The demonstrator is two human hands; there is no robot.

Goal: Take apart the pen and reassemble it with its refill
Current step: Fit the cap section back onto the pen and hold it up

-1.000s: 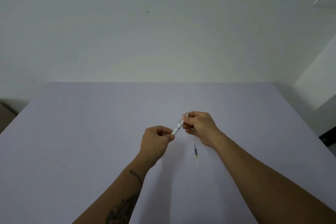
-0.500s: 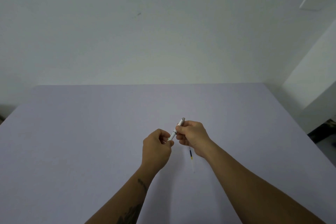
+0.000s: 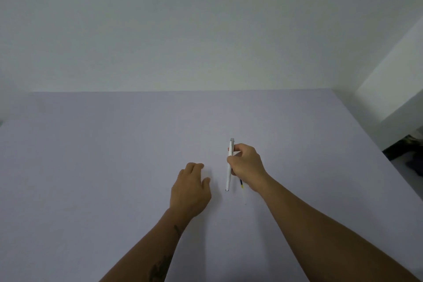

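- The right hand (image 3: 246,163) is closed around the white pen (image 3: 229,168), held roughly upright with its tip just above the table (image 3: 114,155).
- The left hand (image 3: 191,188) holds nothing; its fingers are loosely spread, palm down, low over the table and apart from the pen.
- A refill (image 3: 241,184) lies on the table, partly hidden behind the right wrist.
- Risk: the wrist may brush the refill and roll it away.
- Risk: a one-handed hold gives no counter-torque, so the barrel may slip when twisted.

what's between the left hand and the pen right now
Nothing: in the head view only bare table separates the left hand from the pen held in the right hand.
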